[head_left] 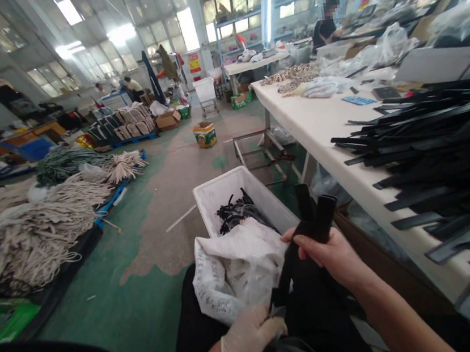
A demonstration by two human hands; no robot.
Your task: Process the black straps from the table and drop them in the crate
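Note:
A black strap (pixel 288 266) stretches over my lap between my two hands. My right hand (pixel 334 255), bare, is closed around the upper part of it, and two black ends stick up above the fingers. Lower down and nearer my body, my left hand (pixel 250 337) wears a pale thin glove and pinches the strap's lower end. Just in front of my hands lies a white woven sack (pixel 238 270) with its mouth open, partly on my lap. Behind the sack, a white plastic bin (pixel 239 178) holds a tangle of black strips (pixel 239 210).
To my right, a long pale table (pixel 287 112) carries a big pile of black straps (pixel 442 156) overhanging its edge. Bundles of beige cords (pixel 31 229) lie on the floor at left. A metal frame (pixel 258 159) and a carton (pixel 205 135) stand ahead. A person (pixel 324 33) sits farther back.

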